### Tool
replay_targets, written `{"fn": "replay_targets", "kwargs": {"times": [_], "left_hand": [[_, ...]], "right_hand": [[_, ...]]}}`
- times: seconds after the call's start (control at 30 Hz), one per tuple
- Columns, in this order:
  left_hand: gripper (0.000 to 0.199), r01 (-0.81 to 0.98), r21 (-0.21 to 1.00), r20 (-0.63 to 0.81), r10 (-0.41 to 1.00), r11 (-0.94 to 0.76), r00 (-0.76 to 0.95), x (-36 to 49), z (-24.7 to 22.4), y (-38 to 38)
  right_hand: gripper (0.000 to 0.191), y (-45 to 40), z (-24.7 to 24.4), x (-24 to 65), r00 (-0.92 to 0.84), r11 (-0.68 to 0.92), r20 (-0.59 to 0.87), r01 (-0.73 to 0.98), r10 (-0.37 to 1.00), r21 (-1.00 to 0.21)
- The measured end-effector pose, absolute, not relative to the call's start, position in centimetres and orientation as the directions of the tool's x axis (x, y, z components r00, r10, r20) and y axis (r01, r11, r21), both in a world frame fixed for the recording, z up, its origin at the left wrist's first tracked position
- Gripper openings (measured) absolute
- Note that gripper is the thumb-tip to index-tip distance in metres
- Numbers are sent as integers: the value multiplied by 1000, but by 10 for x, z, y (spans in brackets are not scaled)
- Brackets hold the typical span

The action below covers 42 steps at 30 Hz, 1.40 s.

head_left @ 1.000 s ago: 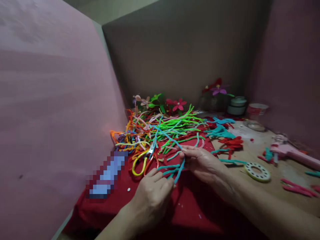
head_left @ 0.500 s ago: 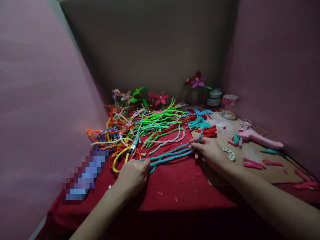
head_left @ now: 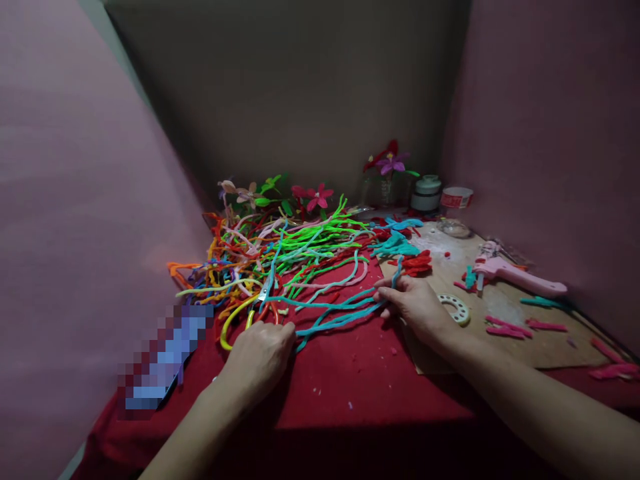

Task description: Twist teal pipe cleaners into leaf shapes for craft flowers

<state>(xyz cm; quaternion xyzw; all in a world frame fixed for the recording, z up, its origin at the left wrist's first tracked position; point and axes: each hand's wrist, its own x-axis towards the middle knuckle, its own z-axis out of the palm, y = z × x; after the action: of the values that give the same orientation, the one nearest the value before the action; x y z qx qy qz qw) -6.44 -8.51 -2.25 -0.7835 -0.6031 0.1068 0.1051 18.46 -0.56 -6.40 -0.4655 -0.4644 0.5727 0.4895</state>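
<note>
Several light-blue pipe cleaners (head_left: 335, 324) stretch between my two hands above the red cloth (head_left: 345, 380). My left hand (head_left: 265, 350) is closed at their left ends, fingertips pinched together. My right hand (head_left: 413, 303) pinches the other ends between thumb and fingers, with a short bent tip sticking up above it. One blue strand runs free of my left hand, its left end near the scissors (head_left: 263, 293). These have yellow and red handles and lie just behind my left hand, partly hidden by it.
A tangled heap of coloured pipe cleaners (head_left: 310, 240) covers the back left. On the board (head_left: 430, 353) at right lie a pink glue gun (head_left: 520, 277), a white ring with holes (head_left: 456, 310) and pink pieces (head_left: 507, 329). Pipe-cleaner flowers (head_left: 319, 197) and a jar (head_left: 427, 193) stand behind.
One blue strand has come away from my left hand and lies higher, towards the scissors. My hands have hardly moved; the view has shifted slightly.
</note>
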Motion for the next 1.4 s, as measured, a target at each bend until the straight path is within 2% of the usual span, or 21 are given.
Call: {"fn": "replay_targets", "kwargs": {"times": [0.1,0.2,0.3,0.37,0.43,0.5,0.57,0.63,0.7,0.77,0.87,0.97,1.0,1.07,1.13,1.23,1.33,1.4], "left_hand": [[22,947,-189,10,964,-258,265,-66,-15,-90],[26,964,25,78,962,-263,260,-70,-3,-96],[30,934,241,94,964,-263,247,-78,7,-103],[31,917,293,66,963,-270,263,-84,13,-107],[31,917,282,27,958,-280,284,-91,17,-110],[30,912,314,-4,960,-263,278,-97,22,-109],[30,881,435,-5,978,-185,208,-106,29,-105],[29,806,587,36,997,-73,64,-116,36,-96],[26,703,711,129,986,-16,-108,-127,43,-84],[23,605,796,235,937,-32,-260,-138,49,-70],[21,562,819,416,799,-120,-435,-154,56,-48],[21,584,794,532,657,-168,-534,-173,57,-26],[21,572,797,548,628,-193,-552,-180,57,-20],[20,510,816,563,577,-273,-592,-193,55,-8],[20,454,821,570,532,-345,-626,-204,53,1],[23,472,796,605,512,-379,-610,-208,51,9],[29,560,757,643,542,-337,-542,-196,47,12],[33,672,698,653,605,-247,-455,-184,41,10]], "right_hand": [[20,-11,-58,185,-61,-60,-48,-205,997,-977],[25,-16,-51,185,-18,-21,-16,-283,1000,-959],[29,-18,-44,184,1,-56,-60,-347,998,-936],[27,-19,-40,183,-11,-104,-111,-438,994,-893],[20,-19,-34,181,-20,-124,-132,-514,991,-849],[12,-18,-28,179,-37,-136,-138,-536,990,-833],[8,-16,-20,176,-76,-163,-145,-533,986,-830],[11,-12,-13,173,-111,-169,-130,-534,985,-828],[14,-8,-9,169,-121,-134,-82,-535,989,-834],[15,-5,-10,163,-142,-106,-36,-518,989,-849],[19,-8,-19,154,-227,-116,-18,-427,974,-897],[25,-18,-33,145,-320,-108,-26,-242,947,-964],[26,-22,-37,143,-348,-78,-22,-147,937,-986],[24,-30,-44,141,-372,119,83,76,925,-990],[20,-37,-50,141,-439,359,232,231,868,-904],[19,-43,-58,140,-585,647,420,249,694,-721],[21,-46,-65,139,-685,785,479,226,549,-577],[21,-45,-67,138,-704,804,479,225,525,-550]]}}
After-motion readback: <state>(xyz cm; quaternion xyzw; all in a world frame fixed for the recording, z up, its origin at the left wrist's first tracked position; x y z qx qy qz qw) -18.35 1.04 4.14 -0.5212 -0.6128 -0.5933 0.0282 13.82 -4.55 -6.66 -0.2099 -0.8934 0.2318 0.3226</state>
